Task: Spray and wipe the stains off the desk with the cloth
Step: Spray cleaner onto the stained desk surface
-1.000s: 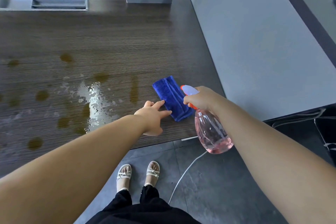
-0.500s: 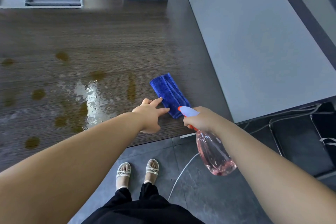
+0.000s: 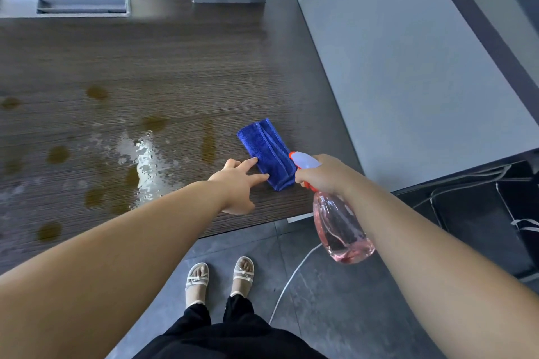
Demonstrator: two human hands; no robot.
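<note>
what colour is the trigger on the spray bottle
Orange-red, on the pink-tinted spray bottle; seen in the head view.

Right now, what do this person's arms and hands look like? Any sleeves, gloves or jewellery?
Both arms are bare right up to the picture's edge: no sleeves show. The left hand and the right hand wear no gloves, and no rings, watch or bracelets show on the visible sides. Lower down, black trousers and white strappy sandals are worn.
</note>
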